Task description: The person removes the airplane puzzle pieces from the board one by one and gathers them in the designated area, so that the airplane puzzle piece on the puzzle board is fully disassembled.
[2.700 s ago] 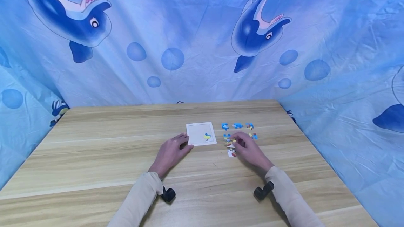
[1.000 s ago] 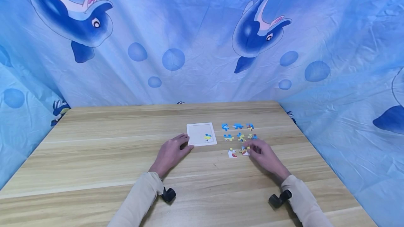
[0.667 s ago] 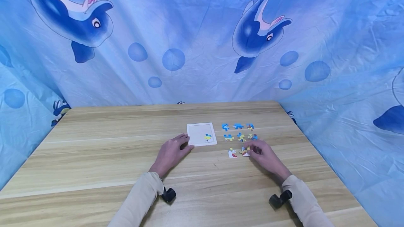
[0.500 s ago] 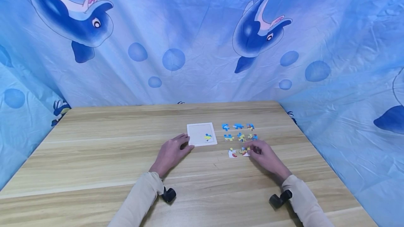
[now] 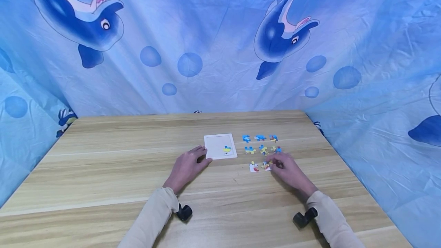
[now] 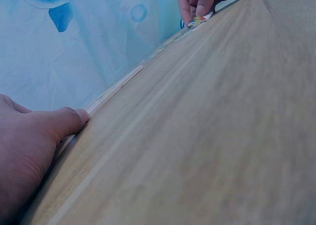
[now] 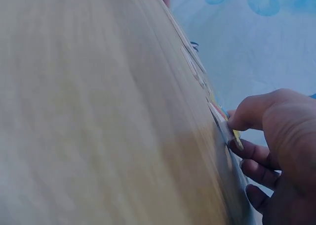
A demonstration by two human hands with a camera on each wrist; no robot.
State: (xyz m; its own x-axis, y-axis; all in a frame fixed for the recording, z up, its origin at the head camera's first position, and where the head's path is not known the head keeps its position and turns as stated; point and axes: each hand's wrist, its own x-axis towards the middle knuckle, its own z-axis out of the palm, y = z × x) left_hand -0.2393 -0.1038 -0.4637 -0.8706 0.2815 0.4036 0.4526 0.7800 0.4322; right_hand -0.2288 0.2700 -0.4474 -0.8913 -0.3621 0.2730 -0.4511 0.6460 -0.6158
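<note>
My left hand (image 5: 186, 167) holds the near left corner of a white square puzzle tray (image 5: 213, 157), thumb at the front edge, fingers along the left side. One blue-and-yellow jigsaw piece (image 5: 226, 150) lies inside the tray, toward its near right corner. To the right, my right hand (image 5: 286, 168) pinches a white, red and yellow jigsaw piece (image 5: 266, 166) between thumb and fingers, low at the tabletop. Its far end is hidden by the fingers. In the right wrist view the piece's yellow edge (image 7: 238, 138) shows between thumb and index finger.
Beside the held piece lies a white-and-red jigsaw piece (image 5: 253, 167). Beyond them, more pieces lie in two rows, among them a blue one (image 5: 260, 137) and a yellow-and-blue one (image 5: 249, 150). A dolphin-print curtain (image 5: 220, 49) hangs behind the wooden table (image 5: 138, 137).
Since the earliest frame my right hand has moved right with the pinched piece, lowering it beside the white-and-red one and uncovering the middle row. Lately it barely moves; the left hand stays put.
</note>
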